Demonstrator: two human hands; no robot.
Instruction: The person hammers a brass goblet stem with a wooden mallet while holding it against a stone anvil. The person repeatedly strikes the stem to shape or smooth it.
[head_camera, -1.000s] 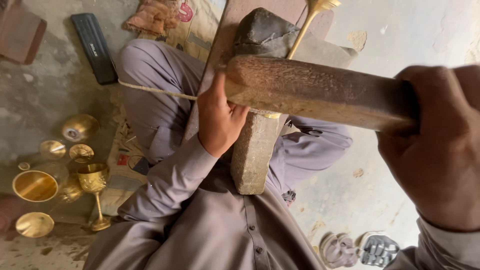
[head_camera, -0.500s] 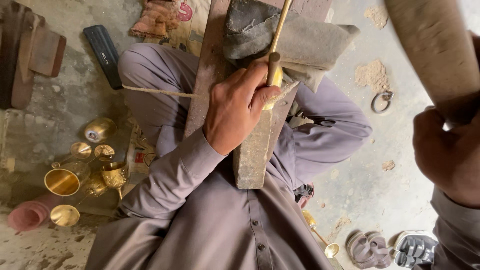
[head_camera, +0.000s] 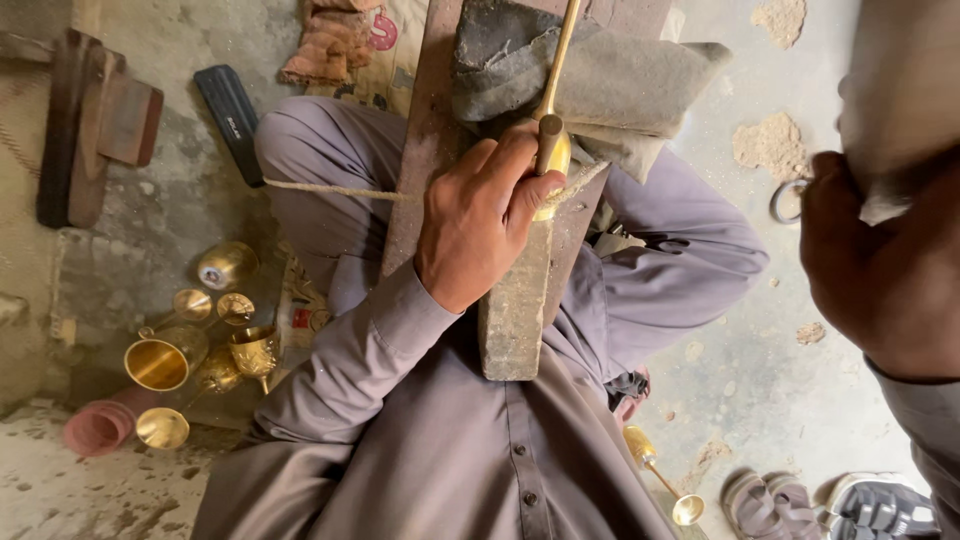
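My left hand (head_camera: 478, 218) is closed on a brass stemmed piece (head_camera: 552, 158), pressing it onto a long wooden block (head_camera: 515, 312) that lies over my lap. The piece's thin stem (head_camera: 556, 62) runs up across a grey cloth pad (head_camera: 620, 75). The pad and block rest on a brown plank (head_camera: 428, 120). A thin cord (head_camera: 330, 190) crosses my knee to the plank. My right hand (head_camera: 885, 275) is raised close to the camera at the right, gripping a thick wooden mallet (head_camera: 900, 85), blurred and well apart from the block.
Several brass goblets and cups (head_camera: 200, 345) stand on the floor at the left beside a pink cup (head_camera: 98, 428). A black flat bar (head_camera: 232, 120) and wood pieces (head_camera: 95, 125) lie farther up. Another goblet (head_camera: 660, 472), sandals (head_camera: 830, 505) and a metal ring (head_camera: 785, 200) lie at the right.
The mallet lay across the block one second ago; my right hand has swung it up and to the right. My left hand has kept its hold on the brass piece.
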